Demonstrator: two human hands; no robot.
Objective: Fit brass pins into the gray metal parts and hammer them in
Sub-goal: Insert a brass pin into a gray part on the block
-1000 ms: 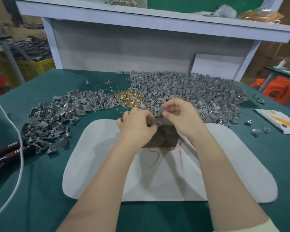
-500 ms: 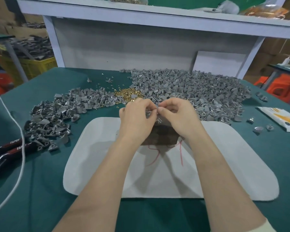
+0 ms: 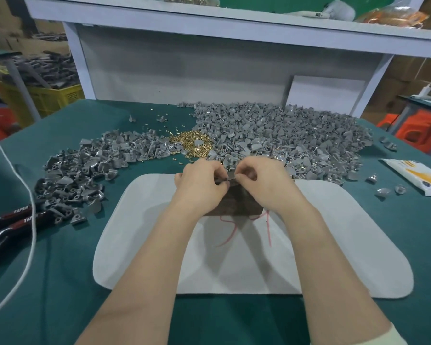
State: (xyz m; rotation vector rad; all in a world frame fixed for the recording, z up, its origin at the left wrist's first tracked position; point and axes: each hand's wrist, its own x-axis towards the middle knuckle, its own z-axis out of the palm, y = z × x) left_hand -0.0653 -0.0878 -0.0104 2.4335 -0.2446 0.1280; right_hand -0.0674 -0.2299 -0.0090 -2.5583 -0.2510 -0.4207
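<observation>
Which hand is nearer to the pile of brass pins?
Left. The left hand sits directly on the near side of the brass pins; the right hand is farther, off to their right.

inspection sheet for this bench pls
Surface: green cloth table with a white mat in front; a dark block sits on the mat under the hands.
Job's things: brass pins heaped between a large pile of gray parts on the right and a smaller pile on the left; no hammer seen.
Clutter: pliers at the left edge, white and yellow packet at the right, loose parts beside it.
Grippers: left hand and right hand both pinch one gray part over the block.
Cables: white cord crosses the pliers; red thread on the mat.
Surroundings: white shelf behind, yellow crate far left, orange stool far right.
</observation>
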